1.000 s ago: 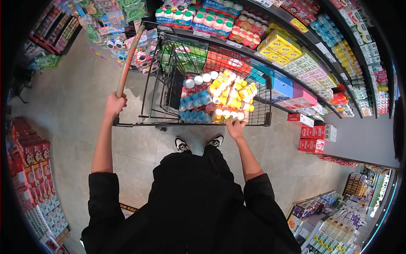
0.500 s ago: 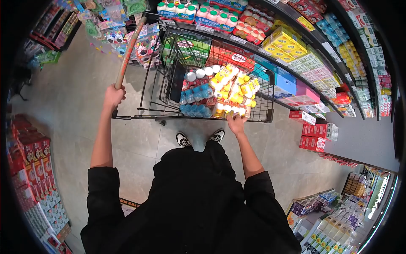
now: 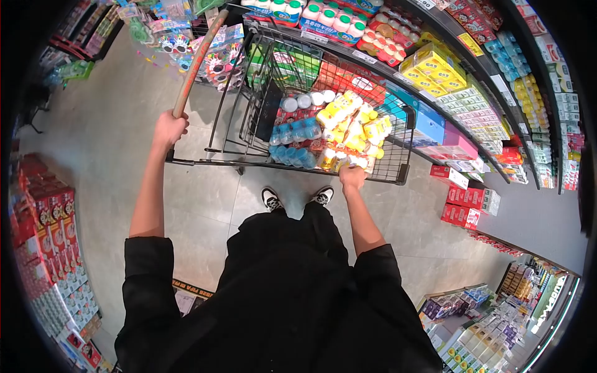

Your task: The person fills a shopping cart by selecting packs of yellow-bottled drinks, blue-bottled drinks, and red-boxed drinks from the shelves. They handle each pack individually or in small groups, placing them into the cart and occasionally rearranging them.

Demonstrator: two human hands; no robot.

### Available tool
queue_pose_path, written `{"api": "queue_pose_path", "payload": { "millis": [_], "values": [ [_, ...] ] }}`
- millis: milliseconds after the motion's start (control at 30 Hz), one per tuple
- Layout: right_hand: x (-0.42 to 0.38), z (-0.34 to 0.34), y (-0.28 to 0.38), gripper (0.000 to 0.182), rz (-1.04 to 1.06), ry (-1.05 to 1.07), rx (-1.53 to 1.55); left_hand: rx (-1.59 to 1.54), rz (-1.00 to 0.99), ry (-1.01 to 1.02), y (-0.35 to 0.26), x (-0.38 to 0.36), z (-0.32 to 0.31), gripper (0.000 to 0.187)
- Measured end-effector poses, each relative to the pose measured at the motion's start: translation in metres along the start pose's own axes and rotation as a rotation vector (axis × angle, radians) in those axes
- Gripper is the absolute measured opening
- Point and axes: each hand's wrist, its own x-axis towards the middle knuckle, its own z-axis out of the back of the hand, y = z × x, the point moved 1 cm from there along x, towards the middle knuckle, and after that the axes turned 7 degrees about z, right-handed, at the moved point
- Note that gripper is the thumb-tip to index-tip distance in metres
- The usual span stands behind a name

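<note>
A black wire shopping cart (image 3: 403,174) stands sideways in front of me. My left hand (image 3: 170,128) is closed round the near end of its worn, orange-brown handle (image 3: 198,65). My right hand (image 3: 352,178) grips the cart's near top rim, its fingers curled over the edge. Just beyond those fingers, yellow-wrapped bottle packs (image 3: 354,133) lie piled at odd angles in the basket. Blue-capped bottle packs (image 3: 292,156) lie to their left, and several white-topped containers (image 3: 303,101) sit behind these.
Shelves with yellow cartons (image 3: 432,68) and bottle packs (image 3: 326,25) run along the far side, close to the cart. Hanging party glasses (image 3: 227,65) are at the back left. Red boxes (image 3: 460,214) stand at right, stacked goods (image 3: 59,230) at left. My shoes (image 3: 271,199) are below the cart.
The cart's basket has shifted slightly right in view and turned a little, its right end lower. My right hand has closed more tightly over the rim. My left hand stays on the handle.
</note>
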Motion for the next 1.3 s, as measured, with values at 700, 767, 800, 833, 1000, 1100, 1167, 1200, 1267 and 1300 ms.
{"api": "queue_pose_path", "payload": {
  "millis": [700,767,800,833,1000,1100,1167,1200,1267,1300],
  "values": [
    [0.006,-0.008,0.007,0.020,-0.113,-0.362,0.036,-0.071,0.080,0.074,-0.002,-0.007,-0.001,0.015],
    [0.008,-0.006,0.009,0.020,-0.122,-0.359,0.027,-0.085,0.087,0.076,-0.005,-0.009,-0.003,0.014],
    [0.011,-0.006,0.008,0.019,-0.133,-0.357,0.021,-0.086,0.090,0.077,-0.006,-0.010,-0.004,0.014],
    [0.013,-0.006,0.008,0.019,-0.132,-0.356,0.018,-0.089,0.091,0.082,-0.008,-0.010,-0.004,0.014],
    [0.027,-0.009,0.008,0.020,-0.111,-0.371,-0.013,-0.116,0.096,0.095,-0.011,-0.010,-0.009,0.014],
    [0.038,-0.009,0.011,0.020,-0.102,-0.354,-0.041,-0.109,0.094,0.087,-0.013,-0.008,-0.012,0.014],
    [0.041,-0.003,0.010,0.022,-0.093,-0.323,-0.047,-0.131,0.102,0.085,-0.011,-0.009,-0.015,0.015],
    [0.040,0.002,0.009,0.024,-0.087,-0.290,-0.059,-0.134,0.098,0.081,-0.010,-0.013,-0.014,0.015],
    [0.038,0.007,0.016,0.026,-0.097,-0.297,-0.072,-0.087,0.051,0.050,-0.019,-0.009,-0.013,0.018],
    [0.039,0.007,0.019,0.028,-0.106,-0.282,-0.108,-0.093,0.021,0.047,-0.018,-0.004,-0.016,0.018]
  ]
}}
